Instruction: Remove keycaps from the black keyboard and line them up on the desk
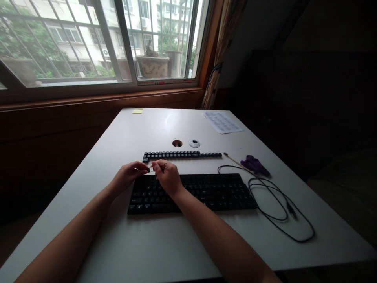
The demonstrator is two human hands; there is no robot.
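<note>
Above the upper left part of a black keyboard (203,192), my two hands meet fingertip to fingertip. My left hand (134,169) is closed in a pinch on a small black keycap (148,170). Pinched too, my right hand (167,175) has a small white piece (151,169) at its fingertips, right against the keycap; what it is made of is too small to tell. Behind the keyboard, loose black keycaps (173,155) stand in rows on the white table (112,243). My right forearm covers part of the keyboard's middle.
A black cable (273,218) lies coiled at the right, its plug on the table. Near it are a thin stick with a dark tip (232,159) and a crumpled purple cloth (253,164). Farther back are a round hole (177,144), its cover (194,144), printed paper (223,122) and yellow notes (137,111).
</note>
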